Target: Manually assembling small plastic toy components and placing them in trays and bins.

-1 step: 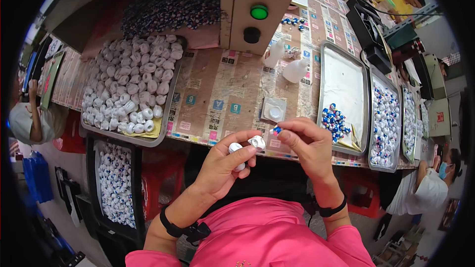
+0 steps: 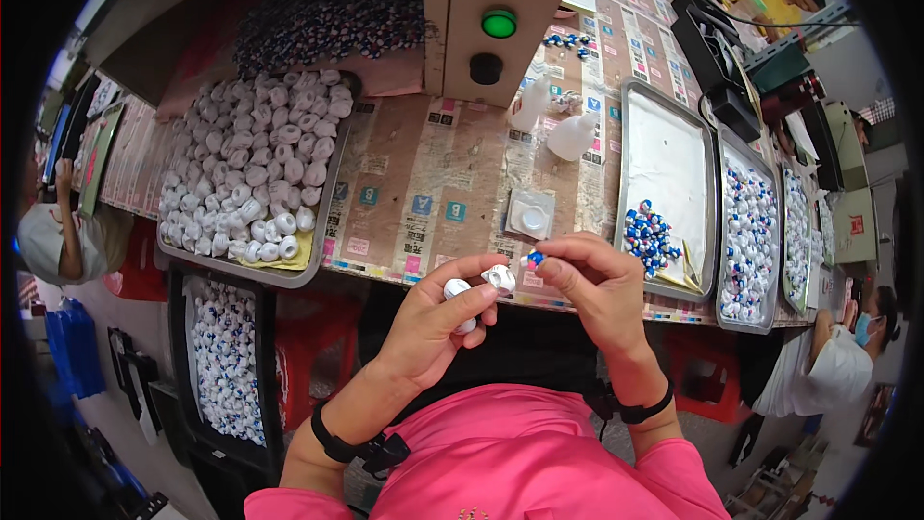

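My left hand (image 2: 423,327) is closed around several small white rounded plastic pieces. One hollow white piece (image 2: 498,277) is pinched at its fingertips, with its opening showing; another white piece (image 2: 458,289) sits against the thumb and palm. Just to the right, my right hand (image 2: 599,287) pinches a tiny blue, white and red piece (image 2: 534,258) between thumb and fingertips. A narrow gap separates that piece from the hollow white one. Both hands are above the table's near edge. Beyond them lies a small square pad with a round white dish (image 2: 530,215).
A metal tray (image 2: 332,195) heaped with white pieces stands left. At right, another tray (image 2: 669,149) holds blue-and-white pieces; fuller trays lie beyond. Two white squeeze bottles (image 2: 574,138) stand near a post (image 2: 478,29) with lights. A black-rimmed bin (image 2: 265,366) is lower left. Other people sit around.
My right hand has shifted slightly left, bringing the small coloured piece nearer the hollow white piece. My left hand is nearly still.
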Demonstrator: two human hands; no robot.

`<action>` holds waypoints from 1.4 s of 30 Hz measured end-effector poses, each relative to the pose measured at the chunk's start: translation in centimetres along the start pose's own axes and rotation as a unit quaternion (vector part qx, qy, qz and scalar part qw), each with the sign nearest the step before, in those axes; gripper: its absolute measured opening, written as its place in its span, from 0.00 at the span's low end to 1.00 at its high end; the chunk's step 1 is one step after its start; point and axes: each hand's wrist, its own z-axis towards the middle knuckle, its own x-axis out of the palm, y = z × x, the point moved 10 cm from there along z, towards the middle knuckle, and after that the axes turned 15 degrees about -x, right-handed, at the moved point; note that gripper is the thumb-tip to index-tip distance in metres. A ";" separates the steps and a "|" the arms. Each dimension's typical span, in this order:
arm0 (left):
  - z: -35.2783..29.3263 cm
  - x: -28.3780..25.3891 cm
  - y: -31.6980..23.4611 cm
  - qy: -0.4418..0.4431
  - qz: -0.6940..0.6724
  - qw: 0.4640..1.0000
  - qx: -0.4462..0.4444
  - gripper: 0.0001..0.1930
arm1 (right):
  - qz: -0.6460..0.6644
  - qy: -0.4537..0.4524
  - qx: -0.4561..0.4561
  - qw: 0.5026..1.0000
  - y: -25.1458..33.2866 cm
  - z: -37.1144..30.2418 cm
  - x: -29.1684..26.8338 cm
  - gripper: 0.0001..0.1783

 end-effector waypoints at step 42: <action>-1.8 2.0 -2.2 -0.029 0.150 0.986 0.071 0.17 | -0.138 0.055 -0.174 0.974 5.1 -1.0 0.5 0.15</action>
